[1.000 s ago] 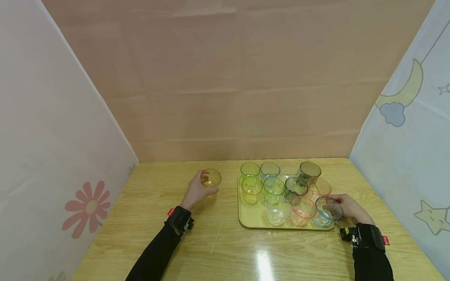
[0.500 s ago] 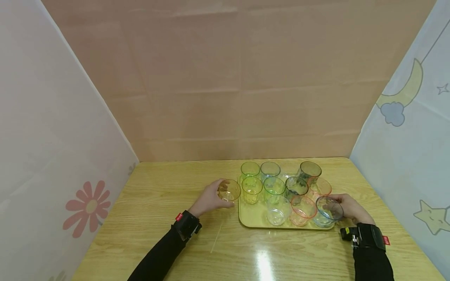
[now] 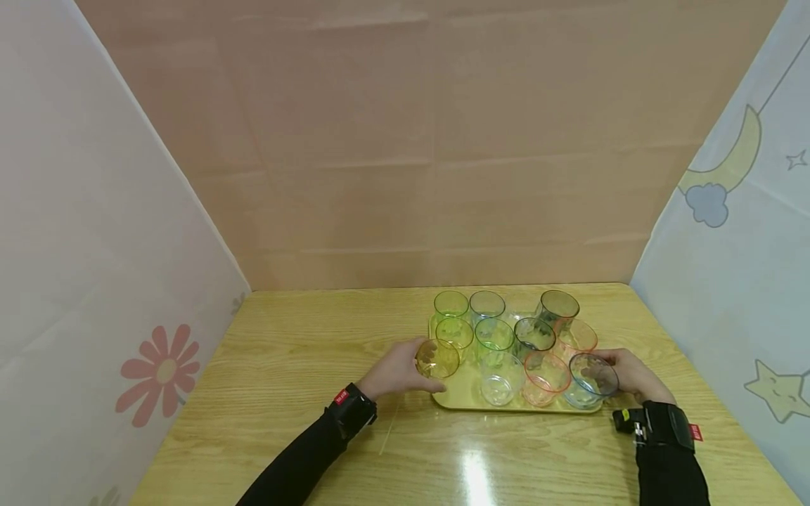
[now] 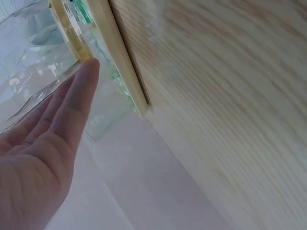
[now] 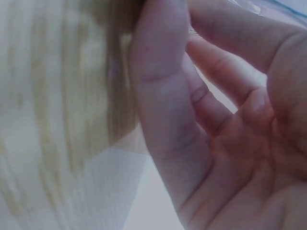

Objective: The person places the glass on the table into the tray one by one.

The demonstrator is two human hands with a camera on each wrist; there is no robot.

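Note:
My left hand [image 3: 401, 369] holds an amber glass [image 3: 438, 360] upright by its side, at the left front of the yellow tray [image 3: 458, 399]. In the left wrist view the fingers [image 4: 79, 98] lie along a clear glass side. Around the right side of a blue-rimmed glass [image 3: 593, 376], at the tray's right front corner, my right hand [image 3: 629, 372] is curled. Its fingers [image 5: 160, 86] look bent in the right wrist view, their tips out of frame. Next to that glass stand a red-rimmed glass [image 3: 547, 374] and a clear glass [image 3: 500, 386].
More glasses stand on the tray: a yellow-green one [image 3: 454, 334], a green one [image 3: 495, 336], a dark one [image 3: 534, 336] and several others. A smoky glass [image 3: 558, 306] sits higher at the back right. The wooden table [image 3: 316, 330] meets a brown backdrop and pale patterned side sheets.
My left hand has carried the amber glass right and toward me, from over the bare table to the tray's left edge. The right hand and the other glasses have stayed put.

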